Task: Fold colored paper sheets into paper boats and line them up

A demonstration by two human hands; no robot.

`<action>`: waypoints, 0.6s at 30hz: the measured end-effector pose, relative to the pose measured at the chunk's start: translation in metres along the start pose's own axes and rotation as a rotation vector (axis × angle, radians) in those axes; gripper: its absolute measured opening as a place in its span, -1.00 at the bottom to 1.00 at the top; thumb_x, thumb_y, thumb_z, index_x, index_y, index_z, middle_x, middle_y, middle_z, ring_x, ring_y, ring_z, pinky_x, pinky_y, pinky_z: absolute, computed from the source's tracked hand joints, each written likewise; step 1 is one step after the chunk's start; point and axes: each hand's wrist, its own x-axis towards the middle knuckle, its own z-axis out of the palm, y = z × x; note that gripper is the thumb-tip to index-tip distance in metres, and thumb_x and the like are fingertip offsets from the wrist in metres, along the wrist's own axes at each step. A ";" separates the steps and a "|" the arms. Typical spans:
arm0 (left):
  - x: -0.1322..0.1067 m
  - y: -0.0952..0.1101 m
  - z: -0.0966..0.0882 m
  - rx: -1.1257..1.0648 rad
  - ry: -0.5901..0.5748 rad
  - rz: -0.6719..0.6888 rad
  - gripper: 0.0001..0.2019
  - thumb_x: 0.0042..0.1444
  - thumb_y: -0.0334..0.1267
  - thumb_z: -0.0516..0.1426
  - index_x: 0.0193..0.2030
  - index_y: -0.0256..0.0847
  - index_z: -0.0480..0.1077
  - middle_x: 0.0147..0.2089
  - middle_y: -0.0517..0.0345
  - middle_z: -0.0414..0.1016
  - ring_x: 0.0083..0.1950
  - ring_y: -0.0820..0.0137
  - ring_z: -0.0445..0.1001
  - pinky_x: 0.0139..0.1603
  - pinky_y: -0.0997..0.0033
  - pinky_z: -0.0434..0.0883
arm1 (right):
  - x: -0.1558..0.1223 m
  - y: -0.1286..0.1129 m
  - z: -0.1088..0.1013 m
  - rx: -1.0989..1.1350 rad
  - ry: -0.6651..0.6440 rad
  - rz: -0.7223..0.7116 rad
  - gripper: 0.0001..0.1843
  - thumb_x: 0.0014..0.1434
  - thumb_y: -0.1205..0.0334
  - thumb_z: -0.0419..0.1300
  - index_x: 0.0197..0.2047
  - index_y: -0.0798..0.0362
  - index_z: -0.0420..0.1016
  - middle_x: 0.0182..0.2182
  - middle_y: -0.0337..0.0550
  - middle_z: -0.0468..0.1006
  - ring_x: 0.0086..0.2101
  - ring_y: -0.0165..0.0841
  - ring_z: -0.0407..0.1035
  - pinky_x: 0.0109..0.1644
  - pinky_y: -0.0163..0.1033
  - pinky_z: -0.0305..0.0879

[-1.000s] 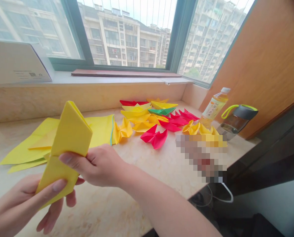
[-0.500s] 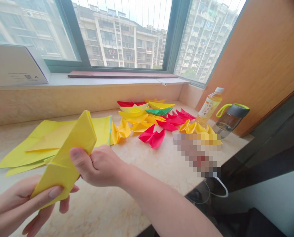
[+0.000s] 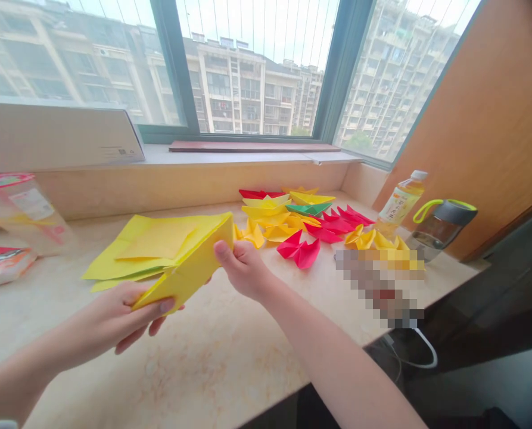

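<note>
Both hands hold a folded piece of yellow paper (image 3: 194, 271) above the counter, tilted with its far end up to the right. My left hand (image 3: 131, 319) pinches the lower left corner, thumb on top and fingers beneath. At the upper right end, my right hand (image 3: 243, 268) grips the edge with its thumb on the near face; its other fingers are partly hidden behind the paper. Just beyond lies a stack of yellow paper sheets (image 3: 136, 235), partly covered by the held piece. A red folded paper piece (image 3: 299, 250) rests to the right of my right hand.
Several folded paper boats, one a green boat (image 3: 309, 210), crowd the back of the counter. A drink bottle (image 3: 400, 199) and a grey-lidded cup (image 3: 444, 223) stand at right, near a pixelated object (image 3: 377, 286) with a white cable. Far left are a clear plastic bag (image 3: 28, 208) and a packet (image 3: 4, 265).
The view has swung left, bringing the bag and packet into sight. The held yellow paper has tipped from steep to flatter, with both hands still on it.
</note>
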 end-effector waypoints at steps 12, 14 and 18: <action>0.006 -0.013 -0.024 -0.033 0.107 0.154 -0.54 0.21 0.17 -0.03 -0.34 -0.23 0.33 -0.65 0.26 0.33 -0.60 0.44 0.28 -0.50 0.46 0.23 | -0.003 0.001 -0.002 -0.212 0.104 -0.068 -0.42 0.25 -0.21 0.07 0.17 0.00 0.37 -0.08 0.00 0.55 -0.47 -0.42 0.51 -0.31 -0.26 0.42; 0.008 -0.017 -0.023 0.156 0.257 0.213 -0.64 0.22 0.05 0.03 -0.31 -0.23 0.39 -0.52 0.18 0.44 -0.48 0.38 0.40 -0.42 0.43 0.29 | -0.003 0.003 -0.002 -0.205 0.174 -0.084 -0.33 0.23 -0.22 0.10 0.28 -0.03 0.23 -0.01 0.05 0.49 -0.46 -0.42 0.52 -0.33 -0.26 0.42; 0.011 -0.025 -0.019 0.457 0.373 0.337 -0.78 0.19 -0.10 0.12 -0.21 -0.19 0.48 -0.21 0.04 0.56 -0.18 0.24 0.51 -0.18 0.36 0.35 | -0.004 0.005 -0.002 -0.206 0.257 -0.059 -0.23 0.21 -0.18 0.15 0.37 -0.05 0.06 0.10 0.11 0.40 -0.41 -0.40 0.52 -0.30 -0.24 0.46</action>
